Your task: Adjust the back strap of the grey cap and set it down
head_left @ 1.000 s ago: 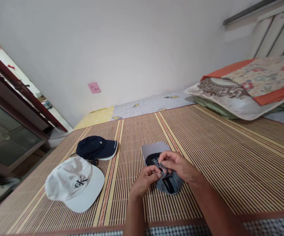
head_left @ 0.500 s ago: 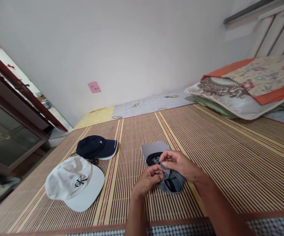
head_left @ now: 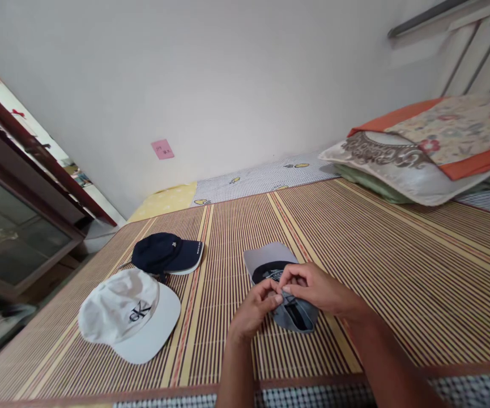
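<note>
A grey-blue baseball cap (head_left: 270, 253) lies on the striped bamboo mat with its brim pointing away from me and its dark inside showing. My left hand (head_left: 255, 309) pinches the cap's back strap from the left, thumb against fingers. From the right, my right hand (head_left: 312, 288) pinches the same strap close beside it, the fingertips of both hands nearly touching. The strap's fastening is mostly covered by my fingers. To the left rest a white cap (head_left: 113, 309) with black letters on its front and, just beyond it, a navy cap (head_left: 160, 253).
The bamboo mat (head_left: 355, 243) covers the bed, over a checked sheet. Pillows (head_left: 397, 164) with an orange floral cloth (head_left: 461, 130) lie at the far right. A pink note (head_left: 162, 149) is on the wall. A glass-fronted cabinet (head_left: 24, 238) stands at the left.
My right hand has shifted slightly and its fingers have come closer to my left fingertips at the strap. The other caps have stayed put.
</note>
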`<state>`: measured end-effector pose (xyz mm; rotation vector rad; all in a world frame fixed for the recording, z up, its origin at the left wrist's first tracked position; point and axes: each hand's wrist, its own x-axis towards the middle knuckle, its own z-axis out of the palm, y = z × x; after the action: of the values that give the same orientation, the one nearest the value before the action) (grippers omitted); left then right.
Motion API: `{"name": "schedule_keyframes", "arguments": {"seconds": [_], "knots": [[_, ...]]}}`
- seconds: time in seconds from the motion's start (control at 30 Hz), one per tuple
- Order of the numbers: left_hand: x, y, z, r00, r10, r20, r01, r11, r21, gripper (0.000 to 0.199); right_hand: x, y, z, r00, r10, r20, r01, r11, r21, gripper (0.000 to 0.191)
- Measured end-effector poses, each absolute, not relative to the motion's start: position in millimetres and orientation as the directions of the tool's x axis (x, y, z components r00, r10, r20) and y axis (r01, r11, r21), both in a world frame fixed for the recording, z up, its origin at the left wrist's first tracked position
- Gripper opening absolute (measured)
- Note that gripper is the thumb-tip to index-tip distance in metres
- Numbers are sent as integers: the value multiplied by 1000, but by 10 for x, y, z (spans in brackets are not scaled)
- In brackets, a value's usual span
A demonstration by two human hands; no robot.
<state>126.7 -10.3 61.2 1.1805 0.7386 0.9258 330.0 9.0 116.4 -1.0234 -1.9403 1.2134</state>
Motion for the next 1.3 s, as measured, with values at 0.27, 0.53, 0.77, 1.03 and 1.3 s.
{"name": "schedule_keyframes", "arguments": {"seconds": [0.27, 0.53, 0.77, 1.03, 1.3], "knots": [[1284, -80, 554, 429, 903, -9, -273, 140, 952, 34, 3342, 121, 1102, -506, 852, 132, 292, 313, -904, 12], [1291, -81, 526, 407, 914, -4, -310, 142, 940, 34, 3324, 110, 1114, -515, 846, 139, 265, 312, -912, 10], [1311, -68, 518, 412, 911, -5, -338, 158, 928, 35, 3303, 135, 1078, -503, 853, 141, 154, 249, -956, 6], [1313, -74, 545, 402, 916, 6, -363, 153, 919, 36, 3255, 129, 1089, -491, 857, 154, 158, 262, -952, 9], [1309, -69, 556, 389, 921, -11, -366, 166, 916, 40, 3409, 174, 1053, -522, 838, 159, 152, 274, -950, 14]]}}
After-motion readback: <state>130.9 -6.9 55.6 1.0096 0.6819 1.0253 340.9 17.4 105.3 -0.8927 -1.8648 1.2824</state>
